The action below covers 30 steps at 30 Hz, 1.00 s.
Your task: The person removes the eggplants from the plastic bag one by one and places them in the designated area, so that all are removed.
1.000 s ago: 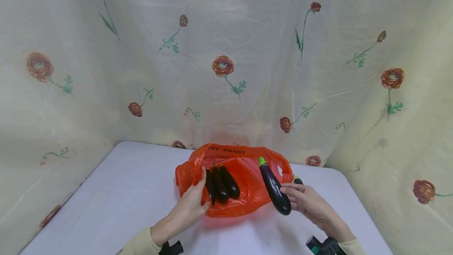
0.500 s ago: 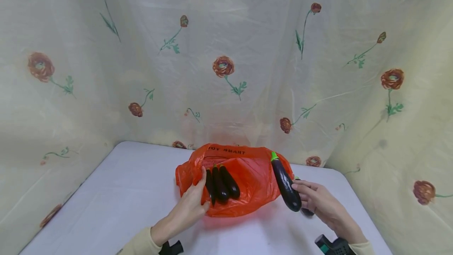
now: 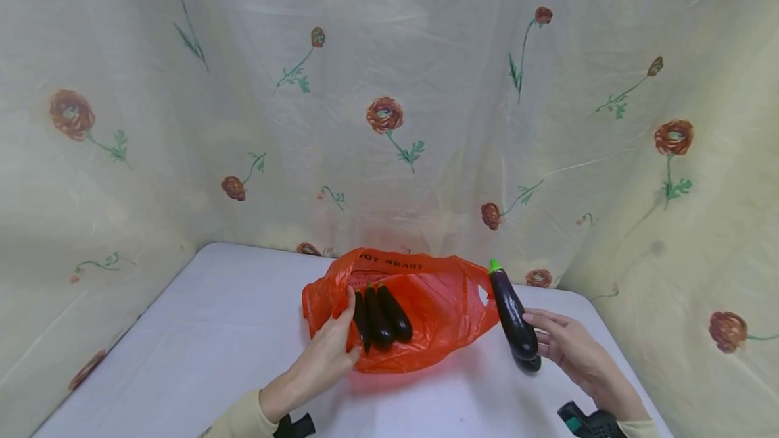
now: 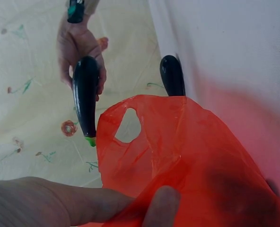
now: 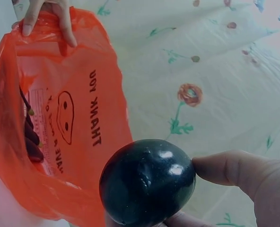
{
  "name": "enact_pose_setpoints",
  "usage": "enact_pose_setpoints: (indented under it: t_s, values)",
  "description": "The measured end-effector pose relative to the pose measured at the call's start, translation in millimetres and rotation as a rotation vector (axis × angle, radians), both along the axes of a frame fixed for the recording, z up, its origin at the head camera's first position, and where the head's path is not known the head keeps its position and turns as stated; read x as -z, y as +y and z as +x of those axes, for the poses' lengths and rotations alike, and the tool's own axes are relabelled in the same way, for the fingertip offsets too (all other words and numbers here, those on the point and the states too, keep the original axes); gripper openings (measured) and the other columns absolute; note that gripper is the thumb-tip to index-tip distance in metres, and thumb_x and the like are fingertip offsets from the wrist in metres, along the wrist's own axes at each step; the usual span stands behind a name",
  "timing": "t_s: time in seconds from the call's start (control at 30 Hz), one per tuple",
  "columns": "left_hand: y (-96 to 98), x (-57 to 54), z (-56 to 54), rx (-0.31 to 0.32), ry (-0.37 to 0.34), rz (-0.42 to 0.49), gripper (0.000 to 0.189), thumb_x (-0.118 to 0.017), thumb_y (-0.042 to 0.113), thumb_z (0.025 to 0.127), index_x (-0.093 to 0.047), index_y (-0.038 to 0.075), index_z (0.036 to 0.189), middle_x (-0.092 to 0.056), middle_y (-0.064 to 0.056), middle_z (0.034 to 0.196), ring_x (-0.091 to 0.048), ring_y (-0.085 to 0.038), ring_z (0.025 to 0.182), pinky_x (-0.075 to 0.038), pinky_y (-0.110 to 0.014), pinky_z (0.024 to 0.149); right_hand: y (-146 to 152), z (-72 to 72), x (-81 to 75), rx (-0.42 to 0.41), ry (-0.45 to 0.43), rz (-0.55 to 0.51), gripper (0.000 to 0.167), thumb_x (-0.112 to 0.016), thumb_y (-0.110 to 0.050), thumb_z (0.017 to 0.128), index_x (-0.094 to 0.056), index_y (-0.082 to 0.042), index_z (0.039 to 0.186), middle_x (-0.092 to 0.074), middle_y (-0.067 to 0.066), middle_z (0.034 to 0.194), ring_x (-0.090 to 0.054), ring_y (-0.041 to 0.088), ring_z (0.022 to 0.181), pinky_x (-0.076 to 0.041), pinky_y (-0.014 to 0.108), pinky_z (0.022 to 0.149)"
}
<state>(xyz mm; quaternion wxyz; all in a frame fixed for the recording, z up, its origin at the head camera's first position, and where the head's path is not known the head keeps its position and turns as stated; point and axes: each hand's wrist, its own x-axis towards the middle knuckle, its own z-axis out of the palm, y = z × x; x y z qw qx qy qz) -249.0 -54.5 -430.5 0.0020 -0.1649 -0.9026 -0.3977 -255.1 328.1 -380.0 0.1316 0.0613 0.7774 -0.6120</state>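
A red plastic bag (image 3: 447, 313) lies on its side with its mouth open toward me. Several dark eggplants (image 3: 394, 313) are side by side inside its left part. My left hand (image 3: 325, 353) pinches the bag's left edge between thumb and fingers. To the right of the bag, my right hand (image 3: 575, 353) holds one eggplant (image 3: 511, 309) up off the table, green stem pointing away; its blunt end faces the right wrist view. Another eggplant (image 4: 172, 75) rests on the table, mostly hidden behind the held one in the head view.
The white table (image 3: 231, 316) reaches back to a hanging flowered plastic sheet (image 3: 450, 100), which also closes off both sides. The bag's handle loop (image 4: 129, 125) stands up on its right side. Black devices (image 3: 590, 421) are strapped on the wrists.
My right hand has carried the eggplant rightward, from in front of the bag's right part to beyond its edge, over the eggplant on the table. The left hand stays on the bag.
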Motion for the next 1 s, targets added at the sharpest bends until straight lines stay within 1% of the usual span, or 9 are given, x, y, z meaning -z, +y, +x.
enact_pose_setpoints:
  t_s: [0.1,0.2,0.3,0.37,0.43,0.53,0.63,0.83,1.0]
  values:
    - [0.0,0.7,0.1,-0.001,-0.004,-0.001,0.096,-0.066,0.001,0.084,-0.002,0.004,0.155,-0.047,0.000,0.065,-0.044,-0.014,0.061,-0.041,-0.020,0.050,5.5,0.0,-0.6,0.002,0.004,-0.002,0.075,-0.052,-0.037,0.099,-0.022,0.012,0.146,-0.031,0.031,0.146,-0.062,0.015,0.102,-0.054,0.031,0.090]
    - [-0.1,1.0,0.1,0.000,-0.003,-0.001,0.096,-0.066,0.001,0.084,-0.002,0.004,0.155,-0.047,0.000,0.065,-0.044,-0.014,0.061,-0.041,-0.020,0.050,11.8,-0.1,-0.9,0.001,0.012,-0.010,0.074,-0.051,-0.036,0.099,-0.021,0.013,0.146,-0.038,0.026,0.141,-0.063,0.013,0.100,-0.054,0.030,0.090]
    - [-0.3,1.0,-0.3,0.001,0.002,-0.003,0.096,-0.066,0.001,0.084,-0.001,0.004,0.155,-0.046,0.000,0.065,-0.043,-0.013,0.060,-0.040,-0.020,0.050,18.7,-1.0,0.0,0.003,0.017,-0.019,0.073,-0.051,-0.035,0.099,-0.022,0.013,0.146,-0.049,0.017,0.132,-0.063,0.013,0.097,-0.055,0.028,0.088]
    - [-0.6,1.0,-0.2,0.002,0.006,-0.005,0.097,-0.066,0.001,0.084,0.000,0.005,0.155,-0.046,0.000,0.065,-0.043,-0.013,0.059,-0.040,-0.021,0.049,23.3,-2.5,1.4,0.003,0.020,-0.024,0.073,-0.051,-0.035,0.099,-0.022,0.014,0.146,-0.053,0.011,0.125,-0.064,0.012,0.096,-0.055,0.027,0.087]
    - [-0.7,1.0,-0.6,0.003,0.008,-0.006,0.098,-0.066,0.001,0.084,0.001,0.006,0.155,-0.046,0.000,0.065,-0.043,-0.013,0.058,-0.039,-0.021,0.049,27.6,-4.7,3.4,0.014,0.027,-0.038,0.072,-0.051,-0.034,0.099,-0.022,0.014,0.145,-0.054,0.006,0.119,-0.064,0.011,0.095,-0.054,0.026,0.086]
    - [-0.9,1.0,-0.9,0.006,0.010,-0.005,0.098,-0.066,0.001,0.084,0.001,0.006,0.155,-0.046,-0.001,0.066,-0.043,-0.012,0.057,-0.039,-0.021,0.049,33.6,-7.9,6.5,0.035,0.031,-0.056,0.070,-0.052,-0.032,0.099,-0.025,0.015,0.144,-0.054,0.004,0.115,-0.064,0.010,0.093,-0.054,0.026,0.086]
    - [-0.9,1.0,-1.1,0.008,0.010,-0.005,0.098,-0.066,0.001,0.084,0.001,0.006,0.155,-0.046,-0.001,0.066,-0.043,-0.012,0.057,-0.040,-0.020,0.049,38.6,-10.1,8.7,0.052,0.021,-0.066,0.071,-0.053,-0.032,0.098,-0.025,0.015,0.144,-0.052,0.006,0.116,-0.064,0.010,0.094,-0.055,0.026,0.087]
    - [-0.6,1.2,-1.3,0.005,-0.010,-0.002,0.097,-0.066,0.001,0.084,0.000,0.006,0.155,-0.047,-0.001,0.068,-0.045,-0.013,0.060,-0.042,-0.020,0.051,46.1,-15.1,12.1,0.065,-0.011,-0.069,0.077,-0.054,-0.034,0.098,-0.019,0.014,0.146,-0.047,0.014,0.126,-0.063,0.013,0.097,-0.054,0.029,0.088]
    - [-0.5,0.1,-1.9,-0.004,-0.012,-0.003,0.096,-0.066,0.001,0.084,-0.001,0.006,0.155,-0.049,-0.002,0.071,-0.046,-0.014,0.064,-0.044,-0.020,0.054,51.3,-18.7,16.0,0.077,-0.018,-0.025,0.079,-0.053,-0.036,0.098,-0.017,0.015,0.146,-0.032,0.028,0.141,-0.062,0.014,0.099,-0.054,0.032,0.090]
